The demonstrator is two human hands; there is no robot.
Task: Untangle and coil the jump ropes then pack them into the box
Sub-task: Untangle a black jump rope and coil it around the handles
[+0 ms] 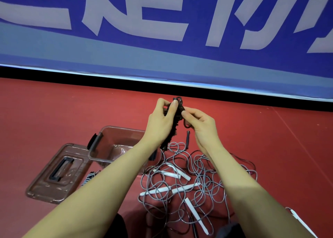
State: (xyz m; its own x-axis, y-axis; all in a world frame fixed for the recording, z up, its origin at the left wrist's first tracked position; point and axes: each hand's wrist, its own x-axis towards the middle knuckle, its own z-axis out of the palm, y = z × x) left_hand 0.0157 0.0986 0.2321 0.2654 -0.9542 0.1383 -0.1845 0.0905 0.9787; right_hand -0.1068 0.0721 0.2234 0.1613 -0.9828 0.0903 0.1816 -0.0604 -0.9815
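A red, smooth floor (54, 111) is filling the near part of the scene, and a blue banner (162, 39) with big pale letters is standing along the far side. The left hand (162, 122) and the right hand (201, 124) are both pinching one black rope bundle (178, 104), held up above the floor. Below it a tangle of thin grey ropes (198, 180) is lying (about six white handles are showing). On the left one clear plastic box (100, 147) is sitting open beside its flat lid (54, 174).
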